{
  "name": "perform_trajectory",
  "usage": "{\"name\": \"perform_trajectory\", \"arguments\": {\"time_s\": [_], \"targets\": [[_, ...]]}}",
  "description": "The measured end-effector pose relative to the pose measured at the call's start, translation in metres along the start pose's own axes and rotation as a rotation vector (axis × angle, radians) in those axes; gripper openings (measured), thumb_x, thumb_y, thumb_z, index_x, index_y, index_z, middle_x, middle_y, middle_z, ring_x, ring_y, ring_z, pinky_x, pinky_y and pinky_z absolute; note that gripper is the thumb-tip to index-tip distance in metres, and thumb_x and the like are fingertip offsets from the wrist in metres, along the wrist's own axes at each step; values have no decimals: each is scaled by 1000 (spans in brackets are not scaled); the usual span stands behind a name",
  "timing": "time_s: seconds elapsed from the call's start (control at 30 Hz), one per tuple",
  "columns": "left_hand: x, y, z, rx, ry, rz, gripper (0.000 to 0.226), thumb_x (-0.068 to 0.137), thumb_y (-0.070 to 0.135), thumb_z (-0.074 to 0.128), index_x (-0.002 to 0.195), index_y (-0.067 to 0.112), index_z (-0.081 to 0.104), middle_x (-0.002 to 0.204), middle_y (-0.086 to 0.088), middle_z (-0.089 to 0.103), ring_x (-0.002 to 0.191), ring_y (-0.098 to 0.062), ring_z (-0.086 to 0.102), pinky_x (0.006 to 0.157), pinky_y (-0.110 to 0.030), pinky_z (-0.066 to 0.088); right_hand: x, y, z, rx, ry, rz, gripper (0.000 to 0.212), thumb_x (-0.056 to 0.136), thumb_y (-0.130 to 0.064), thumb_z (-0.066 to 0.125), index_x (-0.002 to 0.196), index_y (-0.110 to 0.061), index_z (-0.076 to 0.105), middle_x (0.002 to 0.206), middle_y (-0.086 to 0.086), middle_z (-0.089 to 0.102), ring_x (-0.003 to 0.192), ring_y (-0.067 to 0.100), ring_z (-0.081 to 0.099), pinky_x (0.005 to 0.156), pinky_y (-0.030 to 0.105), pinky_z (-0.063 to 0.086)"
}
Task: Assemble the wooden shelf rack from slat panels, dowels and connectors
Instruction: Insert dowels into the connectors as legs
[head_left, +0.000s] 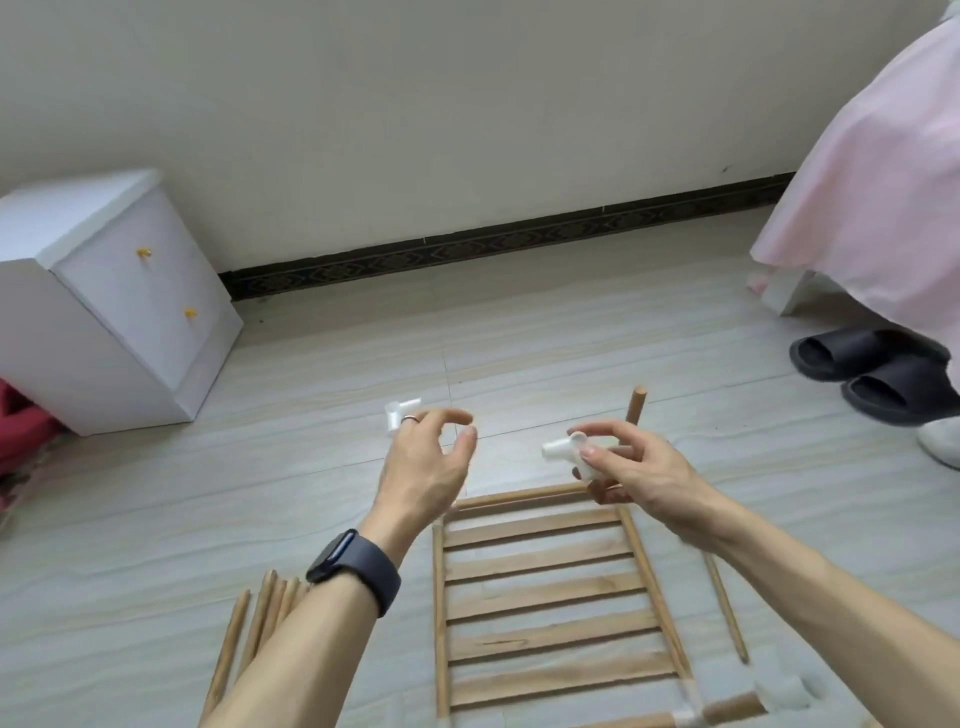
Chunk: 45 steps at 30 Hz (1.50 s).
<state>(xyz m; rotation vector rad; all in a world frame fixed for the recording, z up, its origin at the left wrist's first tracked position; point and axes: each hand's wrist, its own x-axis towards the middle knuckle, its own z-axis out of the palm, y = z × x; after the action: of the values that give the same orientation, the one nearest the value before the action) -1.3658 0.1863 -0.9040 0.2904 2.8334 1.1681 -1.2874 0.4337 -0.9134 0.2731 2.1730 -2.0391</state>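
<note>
A wooden slat panel (550, 597) lies on the floor in front of me. My right hand (631, 467) pinches a white plastic connector (563, 451) above the panel's far right corner. A dowel (635, 408) stands upright just behind that hand. My left hand (426, 462) hovers above the panel's far left corner with fingers loosely curled and nothing in it. Another white connector (399, 411) lies on the floor behind the left hand. Several loose dowels (254, 629) lie at the lower left. One more dowel (726, 608) lies right of the panel.
A white two-drawer cabinet (104, 306) stands at the left by the wall. Black slippers (878, 374) and a pink cloth (883, 182) are at the right. White connectors (782, 693) sit at the panel's near right corner. Red fabric (23, 431) lies at the far left.
</note>
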Motion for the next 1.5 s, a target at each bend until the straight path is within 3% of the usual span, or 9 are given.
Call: {"name": "perform_trajectory", "arguments": {"time_s": [0.1, 0.3, 0.43, 0.63, 0.87, 1.03, 1.17, 1.33, 1.5], "targets": [[22, -26, -4, 123, 190, -30, 36, 99, 34, 54, 135, 30, 57, 146, -2, 42, 134, -22, 42, 104, -38, 40, 21, -3, -34, 92, 303, -9, 10, 96, -30, 70, 106, -29, 69, 90, 12, 75, 71, 19, 72, 68, 34, 61], [40, -69, 0, 442, -85, -63, 60, 107, 29, 32, 162, 23, 8, 169, 8, -2, 154, -22, 17, 121, -50, 24, 52, 1, -78, 198, 477, 67, 5, 100, -25, 64, 103, -22, 66, 81, 7, 69, 64, 14, 64, 63, 28, 57], [34, -72, 9, 449, -32, -54, 63, 106, 18, 28, 162, 26, -1, 168, 12, -10, 149, -28, 28, 120, -51, 25, 65, 10, -82, 158, 475, 91, 8, 101, -24, 64, 107, -19, 65, 85, 10, 66, 64, 15, 62, 62, 28, 57], [29, -71, 13, 426, -20, -78, 80, 98, 4, 33, 161, 29, -9, 165, 16, -20, 154, -16, 15, 126, -47, 12, 81, 9, -85, 45, 449, 107, 7, 101, -26, 63, 106, -22, 66, 87, 9, 68, 64, 15, 63, 63, 30, 56], [24, -71, 14, 381, -2, -73, 84, 96, 1, 34, 160, 31, -11, 163, 20, -23, 154, -15, 15, 126, -48, 13, 95, -7, -85, -126, 345, 209, 12, 101, -31, 62, 109, -28, 70, 85, 2, 66, 62, 14, 58, 62, 31, 56], [24, -72, 15, 368, 11, -69, 90, 91, -3, 34, 160, 33, -11, 163, 22, -22, 153, -16, 19, 125, -49, 13, 101, -5, -87, -171, 301, 343, 25, 103, -43, 53, 121, -30, 65, 109, 0, 65, 97, 20, 61, 84, 39, 51], [24, -75, 17, 366, 11, -59, 90, 92, -3, 34, 159, 34, -13, 162, 22, -24, 154, -14, 15, 126, -48, 12, 111, -1, -90, -195, 283, 300, 24, 106, -34, 48, 126, -29, 60, 133, -3, 60, 129, 18, 51, 101, 43, 35], [26, -75, 18, 356, 15, -53, 89, 92, -2, 35, 160, 34, -12, 163, 22, -23, 153, -16, 20, 126, -48, 13, 118, 0, -91, -317, 233, 217, 29, 110, -29, 37, 110, -20, 65, 124, 7, 70, 125, 26, 57, 94, 38, 38], [26, -78, 21, 358, 37, -42, 87, 95, 3, 37, 160, 35, -11, 164, 23, -20, 141, -24, 38, 123, -50, 19, 110, 16, -84, -699, 226, 117, 61, 95, -71, 42, 113, -15, 61, 107, -1, 65, 97, 17, 58, 75, 32, 42]]}}
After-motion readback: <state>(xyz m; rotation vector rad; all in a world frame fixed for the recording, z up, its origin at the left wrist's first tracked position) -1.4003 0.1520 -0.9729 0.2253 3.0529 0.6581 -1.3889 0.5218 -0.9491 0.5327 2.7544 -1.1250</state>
